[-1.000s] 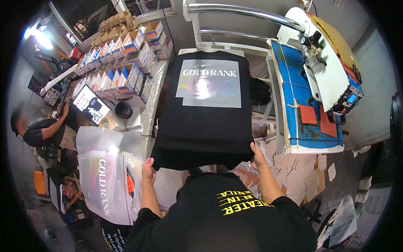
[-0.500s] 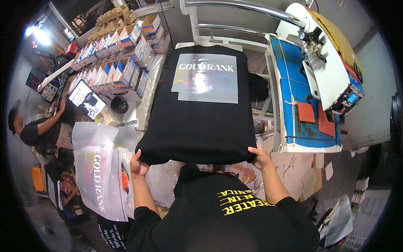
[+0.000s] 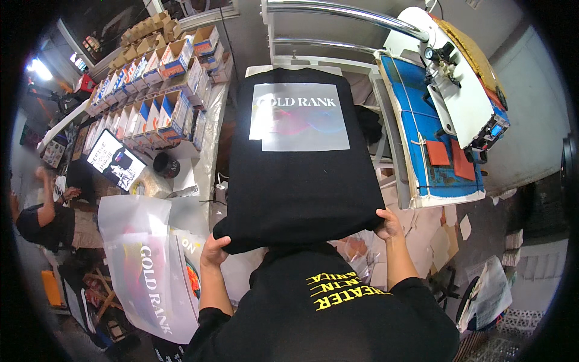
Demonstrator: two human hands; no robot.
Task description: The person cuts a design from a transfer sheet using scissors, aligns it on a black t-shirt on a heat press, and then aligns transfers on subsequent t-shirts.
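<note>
My left hand and my right hand are closed on the lower edge of a black garment, one at each corner. The garment is spread over a pale platen, whose rim shows at the top. On its upper part lies a translucent transfer sheet with white lettering and pastel wavy colours; its lower left corner is notched. More printed sheets lie left of my left forearm.
A swing-head heat press stands right, over a blue pad with orange squares. Boxes, a tablet, a black mug crowd the left table. Another person works far left. Cardboard lies on the floor.
My hands and the garment's lower edge shifted left, then back right, ending further right against the press. The view moved slightly. The other person's arm is now more bent and raised.
</note>
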